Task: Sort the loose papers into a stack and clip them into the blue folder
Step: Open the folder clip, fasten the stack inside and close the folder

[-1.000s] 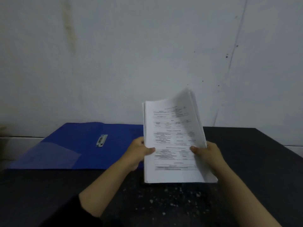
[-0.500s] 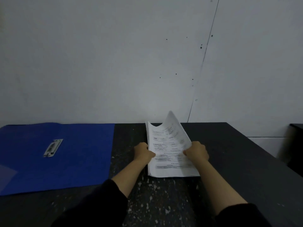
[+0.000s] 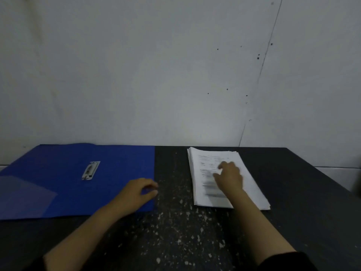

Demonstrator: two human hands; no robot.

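The stack of white printed papers lies flat on the dark table, right of centre. My right hand rests on top of the stack, fingers spread and blurred. The blue folder lies open on the left, its metal clip near the middle of the open side. My left hand sits at the folder's right edge with the fingers curled at that edge; whether it pinches the edge is unclear.
A pale wall rises directly behind the table. The table surface between the folder and the papers is speckled with white flecks. A clear pocket shows on the folder's left flap. The table's right edge runs diagonally at far right.
Both hands held the stack upright on the table; now it lies flat. My left hand has let go and moved left to the folder's edge. My right hand lies on the papers.
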